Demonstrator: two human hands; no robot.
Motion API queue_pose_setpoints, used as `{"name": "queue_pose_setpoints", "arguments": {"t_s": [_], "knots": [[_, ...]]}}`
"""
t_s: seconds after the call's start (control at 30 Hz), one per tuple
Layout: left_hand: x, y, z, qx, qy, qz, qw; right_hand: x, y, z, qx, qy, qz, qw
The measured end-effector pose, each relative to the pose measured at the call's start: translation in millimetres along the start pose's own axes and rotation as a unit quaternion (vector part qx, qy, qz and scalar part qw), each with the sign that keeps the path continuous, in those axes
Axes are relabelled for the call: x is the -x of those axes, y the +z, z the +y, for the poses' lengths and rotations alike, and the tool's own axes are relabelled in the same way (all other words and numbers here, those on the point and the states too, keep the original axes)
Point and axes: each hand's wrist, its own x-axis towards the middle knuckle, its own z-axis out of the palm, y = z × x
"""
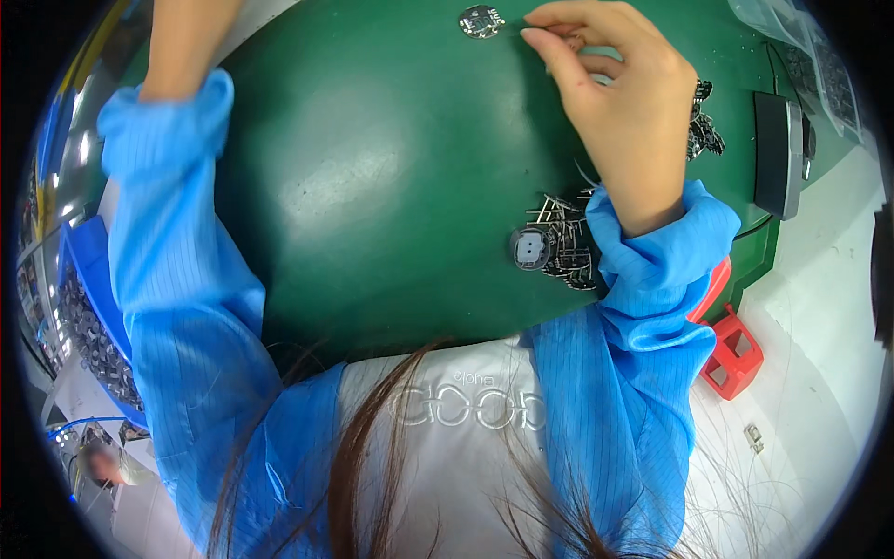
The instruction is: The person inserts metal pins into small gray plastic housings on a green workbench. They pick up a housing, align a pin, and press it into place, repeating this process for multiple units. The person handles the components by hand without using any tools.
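At the top of the green table lies a small round circuit board (481, 21), dark with silvery parts. Just right of it is my right hand (619, 79), with thumb and forefinger brought close together in a pinch, a little apart from the board. Whatever is between these fingertips, if anything, is too small to make out. My left forearm reaches past the upper left edge, so that hand lies outside the picture. Below my right wrist sits a heap of small metal-and-black parts (570, 247), with a round dark piece with a grey face (531, 249) at its left side.
Another pile of small dark parts (705, 126) lies right of my right hand. A black box-like device (778, 154) stands at the table's right edge, near a clear plastic bag (810, 47). A blue bin (98, 279) of small parts is at left. A red stool (733, 359) stands lower right.
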Motion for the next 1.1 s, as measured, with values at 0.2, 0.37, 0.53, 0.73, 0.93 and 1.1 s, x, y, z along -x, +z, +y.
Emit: {"name": "queue_pose_setpoints", "arguments": {"t_s": [0.2, 0.37, 0.53, 0.73, 0.93, 1.1], "knots": [[7.5, -74.6, 159.0, 0.470, 0.214, -0.363, 0.775, 4.6, 1.4, 5.9, -0.099, 0.113, 0.035, 0.988], [30.5, -69.1, 170.0, 0.456, 0.185, -0.341, 0.801, 9.0, 6.4, 8.3, -0.104, 0.056, 0.087, 0.989], [19.1, -46.0, 140.4, 0.478, 0.095, -0.328, 0.809, 9.7, 4.2, 17.9, -0.047, 0.027, 0.095, 0.994], [8.6, -36.5, 108.1, 0.538, -0.107, -0.331, 0.768, 9.3, 4.1, 15.4, -0.086, -0.004, 0.022, 0.996], [13.3, -31.5, 103.6, 0.475, -0.110, -0.319, 0.813, 12.9, -4.9, 17.7, -0.058, 0.028, -0.037, 0.997], [20.4, -27.2, 99.7, 0.503, -0.123, -0.315, 0.795, 13.3, 1.6, 10.0, 0.012, -0.104, -0.068, 0.992]]}}
